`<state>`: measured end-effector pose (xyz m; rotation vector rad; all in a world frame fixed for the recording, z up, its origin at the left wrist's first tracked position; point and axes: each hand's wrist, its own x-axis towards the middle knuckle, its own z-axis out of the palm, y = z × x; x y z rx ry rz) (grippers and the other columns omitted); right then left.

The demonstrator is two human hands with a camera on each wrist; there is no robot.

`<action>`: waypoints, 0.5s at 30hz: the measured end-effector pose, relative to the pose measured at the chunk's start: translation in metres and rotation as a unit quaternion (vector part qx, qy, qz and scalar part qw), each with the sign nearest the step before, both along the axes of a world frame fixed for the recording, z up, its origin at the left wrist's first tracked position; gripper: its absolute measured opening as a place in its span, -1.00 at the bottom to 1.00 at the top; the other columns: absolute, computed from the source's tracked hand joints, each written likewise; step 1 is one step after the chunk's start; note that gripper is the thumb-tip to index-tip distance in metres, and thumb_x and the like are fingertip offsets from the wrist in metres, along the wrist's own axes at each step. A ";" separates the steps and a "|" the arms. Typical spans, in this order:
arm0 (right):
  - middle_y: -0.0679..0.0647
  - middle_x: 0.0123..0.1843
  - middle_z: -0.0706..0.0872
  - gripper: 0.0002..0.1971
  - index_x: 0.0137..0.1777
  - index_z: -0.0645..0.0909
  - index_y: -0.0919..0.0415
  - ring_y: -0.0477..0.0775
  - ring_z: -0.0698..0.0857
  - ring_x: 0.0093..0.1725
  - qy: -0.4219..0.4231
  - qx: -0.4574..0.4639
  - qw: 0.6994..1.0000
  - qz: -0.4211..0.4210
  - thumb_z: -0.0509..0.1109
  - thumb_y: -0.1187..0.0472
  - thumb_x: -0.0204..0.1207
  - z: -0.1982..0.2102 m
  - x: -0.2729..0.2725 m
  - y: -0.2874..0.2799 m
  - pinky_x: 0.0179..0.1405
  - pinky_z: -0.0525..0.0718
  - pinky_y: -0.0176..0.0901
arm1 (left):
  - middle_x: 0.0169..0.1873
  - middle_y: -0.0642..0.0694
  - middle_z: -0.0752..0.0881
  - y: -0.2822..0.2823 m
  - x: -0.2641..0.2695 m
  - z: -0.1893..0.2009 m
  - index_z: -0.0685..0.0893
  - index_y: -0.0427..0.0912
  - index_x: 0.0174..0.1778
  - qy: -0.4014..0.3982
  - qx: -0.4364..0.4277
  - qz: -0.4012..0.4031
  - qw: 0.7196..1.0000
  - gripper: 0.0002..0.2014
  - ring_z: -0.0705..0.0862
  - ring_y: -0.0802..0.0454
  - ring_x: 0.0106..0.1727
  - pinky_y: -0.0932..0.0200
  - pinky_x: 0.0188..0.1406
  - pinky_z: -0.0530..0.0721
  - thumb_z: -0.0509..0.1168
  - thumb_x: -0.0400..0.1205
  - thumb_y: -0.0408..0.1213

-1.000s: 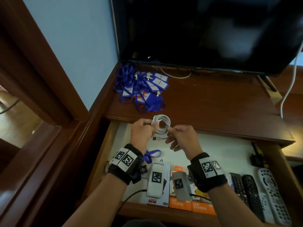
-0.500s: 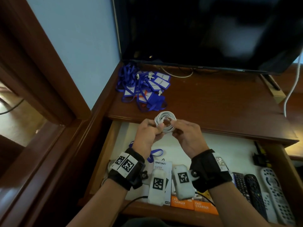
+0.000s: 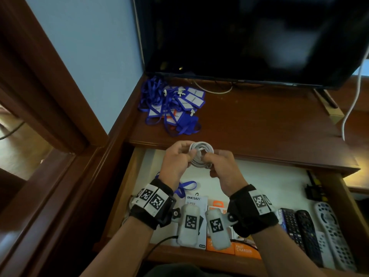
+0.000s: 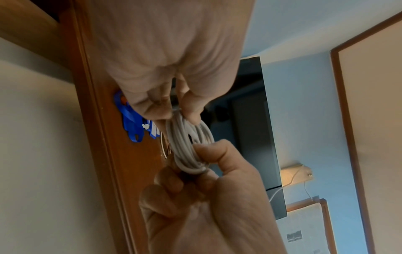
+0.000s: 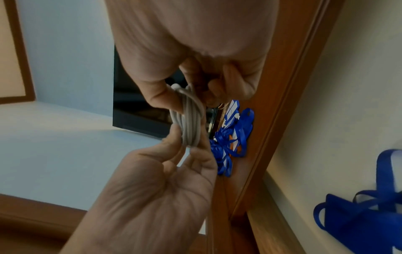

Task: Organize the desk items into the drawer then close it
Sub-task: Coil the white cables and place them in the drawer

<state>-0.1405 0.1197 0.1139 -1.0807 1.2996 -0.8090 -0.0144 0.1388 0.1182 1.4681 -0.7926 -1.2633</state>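
A coiled white cable hangs above the back of the open drawer, held between both hands. My left hand grips the coil's left side. My right hand grips its right and lower side. In the left wrist view my left hand pinches the cable from below, and the right hand holds it from above. The right wrist view has my right hand pinching the cable while the left hand grips its top. A pile of blue lanyards with badges lies on the desk.
The drawer holds several remote controls at the right, orange charger boxes and a white box at the front, a blue lanyard and a black item. A television stands behind, with a white cord hanging at the right.
Both hands have closed in on the coil. The loose plug end that hung under it a second ago no longer dangles. The right hand moved from pulling a strand to gripping the coil.
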 end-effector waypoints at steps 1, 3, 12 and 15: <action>0.03 -0.42 0.51 -0.92 -0.27 0.64 0.24 -0.08 0.38 -0.43 0.003 0.004 1.000 0.008 0.39 0.32 0.45 0.000 0.000 0.000 -0.48 0.32 -0.23 | 0.00 -0.12 0.77 0.000 0.000 -0.001 0.68 -0.15 0.10 -0.006 -0.001 -0.001 1.000 -0.80 0.72 0.01 -0.04 0.21 -0.09 0.67 0.29 0.64 -0.47; 0.04 -0.43 0.47 -0.91 -0.28 0.57 0.25 -0.07 0.37 -0.46 0.008 0.012 1.000 0.015 0.38 0.34 0.43 -0.001 0.000 -0.002 -0.50 0.31 -0.23 | 0.02 -0.14 0.78 -0.001 -0.001 -0.001 0.69 -0.11 0.06 -0.015 -0.006 -0.001 1.000 -0.81 0.73 -0.07 0.09 0.07 0.14 0.70 0.30 0.63 -0.47; 0.12 -0.32 0.62 -0.73 0.06 0.66 0.42 -0.02 0.52 -0.42 -0.037 0.067 0.997 0.029 0.29 0.29 0.44 -0.004 0.000 -0.003 -0.48 0.42 -0.19 | -0.06 -0.12 0.82 -0.002 0.005 -0.001 0.74 -0.04 -0.05 -0.034 -0.039 -0.002 0.999 -0.77 0.77 -0.05 0.05 -0.02 0.18 0.72 0.38 0.56 -0.50; 0.19 -0.31 0.73 -0.78 0.01 0.69 0.34 0.02 0.58 -0.44 -0.079 0.092 0.991 0.062 0.25 0.26 0.53 0.001 0.000 0.000 -0.48 0.43 -0.16 | -0.12 -0.07 0.83 -0.001 0.007 0.001 0.75 -0.02 -0.09 -0.034 -0.057 0.007 0.998 -0.76 0.79 -0.01 0.00 0.09 0.08 0.74 0.40 0.54 -0.50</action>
